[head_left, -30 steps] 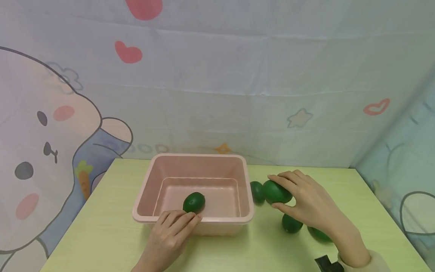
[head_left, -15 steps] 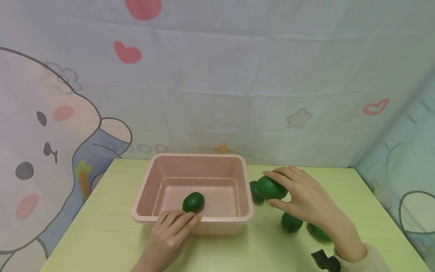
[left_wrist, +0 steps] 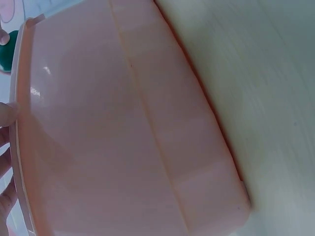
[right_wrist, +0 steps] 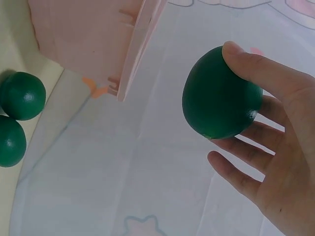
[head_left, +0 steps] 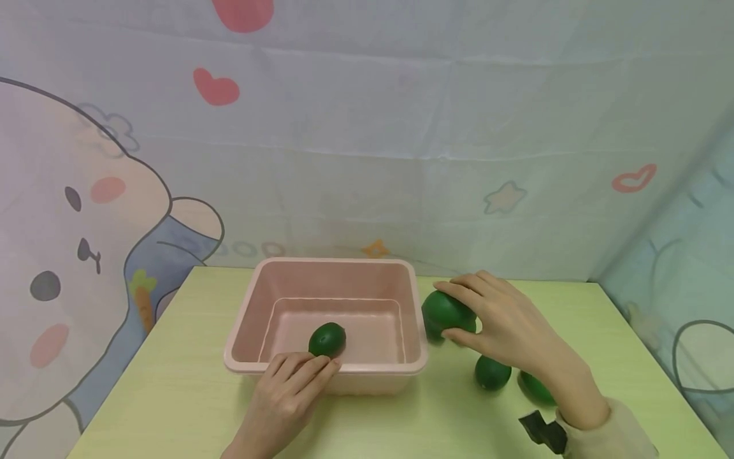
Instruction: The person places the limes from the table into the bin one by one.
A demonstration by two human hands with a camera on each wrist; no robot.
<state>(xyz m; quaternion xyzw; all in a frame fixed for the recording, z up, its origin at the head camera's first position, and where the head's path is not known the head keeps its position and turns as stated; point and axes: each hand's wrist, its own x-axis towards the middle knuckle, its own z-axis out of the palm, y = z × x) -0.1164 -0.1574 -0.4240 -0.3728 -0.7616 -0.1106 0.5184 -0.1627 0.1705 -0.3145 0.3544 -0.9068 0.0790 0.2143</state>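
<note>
My right hand holds a smooth, dark green oval fruit between thumb and fingers, just right of the pink plastic bin. In the right wrist view this fruit is in front of the hand, clear of the bin's rim. My left hand grips the bin's near rim, fingers bent over it. Another green fruit lies inside the bin near those fingers. On the table are two more green fruits below the right hand, and one partly hidden behind the held fruit.
The bin stands on a light yellow-green table. Behind the table hangs a printed cloth with hearts and a cartoon animal, and another patterned cloth borders the right side. A black strap piece sits at the right sleeve.
The right hand has moved left and slightly up with the green fruit, closer to the bin's right rim. The left hand and the fruit in the bin stay in place.
</note>
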